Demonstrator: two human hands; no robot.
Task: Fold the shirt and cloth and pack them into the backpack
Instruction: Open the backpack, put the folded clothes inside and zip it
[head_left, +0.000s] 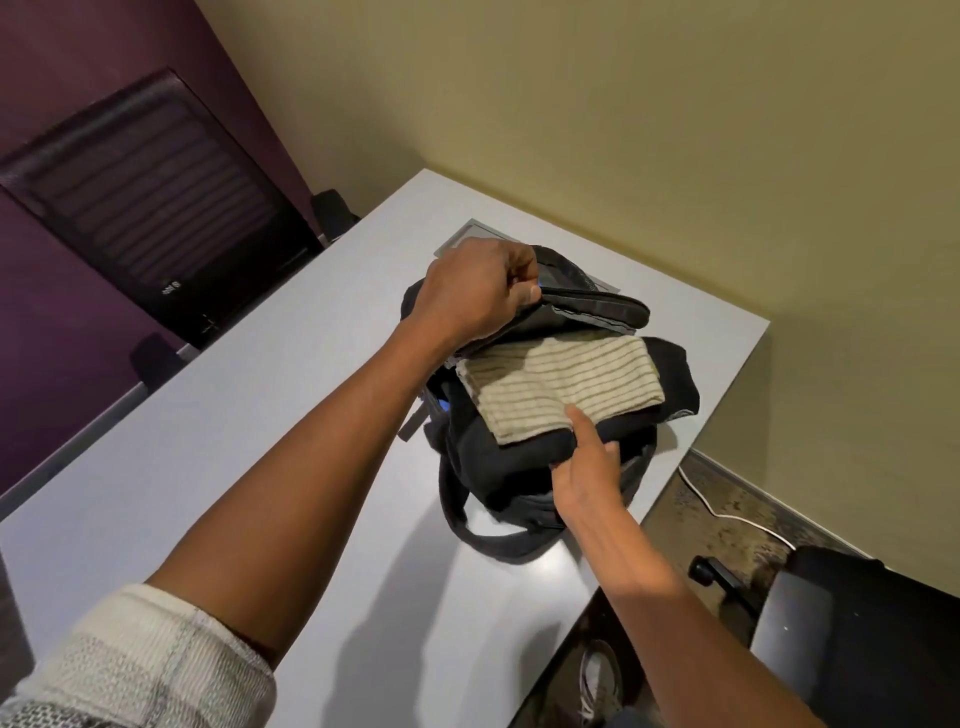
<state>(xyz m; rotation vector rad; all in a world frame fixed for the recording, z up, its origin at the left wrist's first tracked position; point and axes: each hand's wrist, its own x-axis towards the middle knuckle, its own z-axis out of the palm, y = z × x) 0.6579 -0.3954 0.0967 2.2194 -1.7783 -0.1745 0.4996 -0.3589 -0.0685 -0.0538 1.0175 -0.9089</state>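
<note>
- Black fabric flap of the backpack: gripped at its near edge by the left hand, fingers curled over the rim and thumb beneath, the flap lifted clear of the opening.
- Right hand: index finger laid on top of the folded stack and thumb tucked under its near edge, so the stack is pinched between them; the other fingers lie loosely curled.
- Beige cloth with thin dark stripes: folded into a flat rectangle, lying uppermost on the stack, directly under the raised flap.
- Black folded shirt: beneath the striped cloth, its edges showing on the near and right sides; the stack sits at the mouth of the bag, partly inside.
- Black nylon backpack: lying on its back on the table, one shoulder strap looping toward the viewer.
- White rectangular table: bears the bag near its far right corner.
- Black slatted office chair: beyond the left edge of the table.
- White cable: on the patterned floor to the right.
</note>
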